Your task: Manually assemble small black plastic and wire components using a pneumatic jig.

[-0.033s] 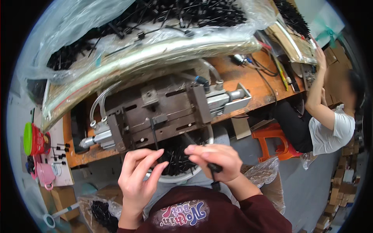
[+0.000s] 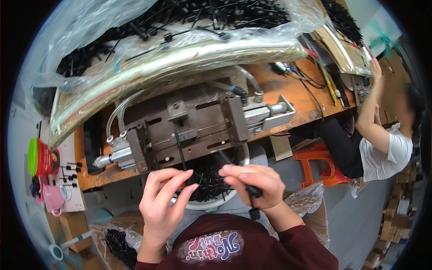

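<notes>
At the near edge of the metal fixture (image 2: 202, 118), my left hand (image 2: 163, 203) has its fingers curled toward the thumb. A thin black rod (image 2: 180, 150) runs up from these fingertips over the fixture, and its lower end is hidden behind them. My right hand (image 2: 260, 188) is closed around black plastic stems; a capped black piece (image 2: 254, 213) hangs below the palm. Another dark stem (image 2: 223, 156), blurred, points from the right fingertips toward the fixture. Under both hands, a white-rimmed bowl (image 2: 211, 205) holds a heap of black parts.
Plastic-lined trays of black parts (image 2: 243, 15) fill the back of the orange-brown bench (image 2: 288, 90). Air cylinders (image 2: 118, 157) and hoses flank the fixture. A red bucket (image 2: 46, 157) and pink cup (image 2: 54, 200) are at left. At right sits another person (image 2: 387, 148) by an orange stool (image 2: 310, 158).
Both hands and the held stems shift only slightly in the view, as does the whole scene. The capped piece under my right hand shows more plainly.
</notes>
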A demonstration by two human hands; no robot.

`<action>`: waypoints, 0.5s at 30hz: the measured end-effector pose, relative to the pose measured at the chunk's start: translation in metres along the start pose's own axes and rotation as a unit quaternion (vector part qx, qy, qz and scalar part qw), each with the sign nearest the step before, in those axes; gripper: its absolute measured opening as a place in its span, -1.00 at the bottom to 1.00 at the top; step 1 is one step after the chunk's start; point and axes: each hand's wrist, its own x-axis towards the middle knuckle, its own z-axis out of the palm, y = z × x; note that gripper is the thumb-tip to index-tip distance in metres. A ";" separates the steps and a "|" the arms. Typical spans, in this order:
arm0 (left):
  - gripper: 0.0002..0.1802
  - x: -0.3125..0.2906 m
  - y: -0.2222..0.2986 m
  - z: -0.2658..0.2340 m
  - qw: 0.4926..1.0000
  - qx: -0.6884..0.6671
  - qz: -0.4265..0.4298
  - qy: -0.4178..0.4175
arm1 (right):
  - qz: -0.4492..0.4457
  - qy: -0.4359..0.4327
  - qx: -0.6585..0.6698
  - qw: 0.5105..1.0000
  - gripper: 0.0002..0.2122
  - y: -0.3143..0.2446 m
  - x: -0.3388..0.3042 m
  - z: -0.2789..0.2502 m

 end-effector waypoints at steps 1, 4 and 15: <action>-0.62 0.000 -0.005 0.004 1.000 -0.007 0.001 0.008 | 0.008 0.008 0.002 1.000 -0.59 0.001 -0.001 -0.001; -0.65 -0.001 -0.019 0.010 0.998 0.043 0.041 -0.006 | 0.025 0.059 0.051 0.997 -0.60 0.002 -0.004 0.003; -0.71 0.021 -0.028 0.020 0.970 0.209 0.125 -0.025 | 0.085 0.004 -0.011 0.996 -0.53 -0.020 0.000 -0.007</action>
